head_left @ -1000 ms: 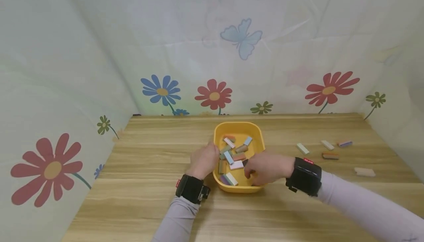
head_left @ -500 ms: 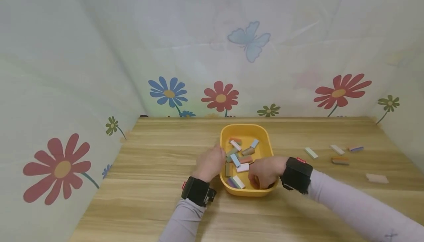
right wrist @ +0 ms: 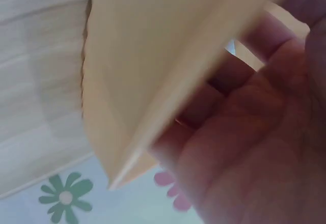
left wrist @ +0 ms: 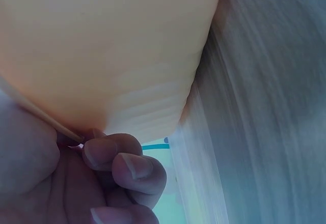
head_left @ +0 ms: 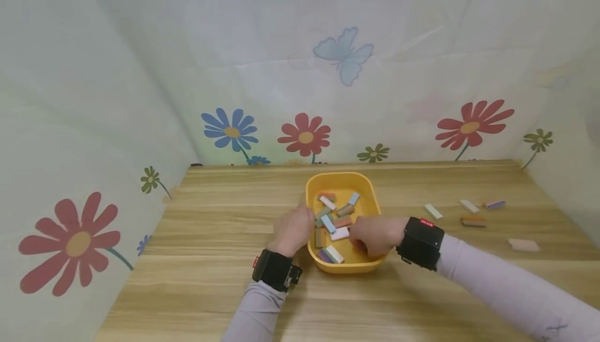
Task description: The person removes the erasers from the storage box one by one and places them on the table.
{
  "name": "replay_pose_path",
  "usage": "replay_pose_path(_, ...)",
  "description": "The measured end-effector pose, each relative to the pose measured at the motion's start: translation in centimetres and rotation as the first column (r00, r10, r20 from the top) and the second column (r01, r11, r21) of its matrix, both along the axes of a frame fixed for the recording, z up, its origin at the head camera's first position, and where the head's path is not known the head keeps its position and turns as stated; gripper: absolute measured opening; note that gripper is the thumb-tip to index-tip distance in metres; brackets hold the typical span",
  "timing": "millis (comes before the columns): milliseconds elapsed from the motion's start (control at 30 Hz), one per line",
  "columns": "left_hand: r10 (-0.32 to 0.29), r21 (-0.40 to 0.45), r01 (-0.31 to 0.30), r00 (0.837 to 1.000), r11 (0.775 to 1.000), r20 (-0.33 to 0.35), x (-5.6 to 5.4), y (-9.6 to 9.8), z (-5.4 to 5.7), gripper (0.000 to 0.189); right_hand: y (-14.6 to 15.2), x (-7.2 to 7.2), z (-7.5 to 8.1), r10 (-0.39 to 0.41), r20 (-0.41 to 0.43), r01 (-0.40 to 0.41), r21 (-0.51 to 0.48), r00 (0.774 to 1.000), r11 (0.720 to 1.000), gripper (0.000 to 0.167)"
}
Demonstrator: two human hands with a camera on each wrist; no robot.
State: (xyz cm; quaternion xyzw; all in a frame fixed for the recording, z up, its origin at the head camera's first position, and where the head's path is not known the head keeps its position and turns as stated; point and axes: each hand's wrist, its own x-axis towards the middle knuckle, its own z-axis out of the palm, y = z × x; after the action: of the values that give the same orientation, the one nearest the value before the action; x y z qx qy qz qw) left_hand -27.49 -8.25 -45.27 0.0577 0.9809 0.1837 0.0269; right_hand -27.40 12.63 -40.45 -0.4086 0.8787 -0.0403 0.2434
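A yellow plastic tub (head_left: 344, 268) holds several small oblong blocks in white, blue, green, brown and orange. At its left rim is my left hand (head_left: 292, 230). In the left wrist view the fingers (left wrist: 140, 170) curl at the edge of the tub, the thumb side against it, gripping the rim. My right hand (head_left: 377, 235) reaches over the right rim into the tub's near right part, back upward. A white block (head_left: 339, 233) lies just left of it. The tub wall hides the right fingertips in the right wrist view, so whatever they may hold is not visible.
Right of the tub, loose blocks lie on the wooden table (head_left: 225, 201): a pale green one (head_left: 433, 211), a white one (head_left: 469, 206), a purple one (head_left: 495, 204), an orange-and-brown pair (head_left: 474, 222) and a beige one (head_left: 523, 245). A flowered curtain (head_left: 262, 71) stands behind.
My right hand has shifted within the tub, dipping toward the near right corner and then coming slightly back up. The left hand stays at the rim. The head view has swayed slightly.
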Motion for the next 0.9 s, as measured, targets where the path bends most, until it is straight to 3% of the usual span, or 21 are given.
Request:
replay_pose_path(167,0.005,-0.011,-0.005,1.0,1.0,-0.017,0.0,-0.3,0.1,0.031,1.5,-1.1,2.3,-0.085,-0.023,0.082,-0.113,0.996,0.99,0.02)
replay_pose_path(267,0.008,-0.013,-0.008,0.999,1.0,-0.032,0.0,-0.4,0.1,0.031,3.3,-2.6,3.6,-0.105,-0.117,0.08,-0.201,0.988,0.976,0.018)
replay_pose_path(367,0.011,-0.016,-0.012,0.999,1.0,-0.042,0.0,-0.4,0.1,0.03,5.6,-4.6,3.8,-0.151,-0.199,0.093,-0.274,0.968,0.957,0.018)
replay_pose_path(600,0.013,-0.017,-0.014,0.999,1.0,-0.029,0.0,-0.3,0.0,0.031,11.7,-8.8,0.6,-0.349,-0.26,0.25,-0.348,0.901,0.904,0.02)
replay_pose_path(900,0.017,-0.005,-0.017,1.0,1.0,0.001,0.0,0.1,0.0,0.032,17.9,-11.7,-4.7,-0.514,-0.305,0.391,-0.383,0.802,0.837,0.016)
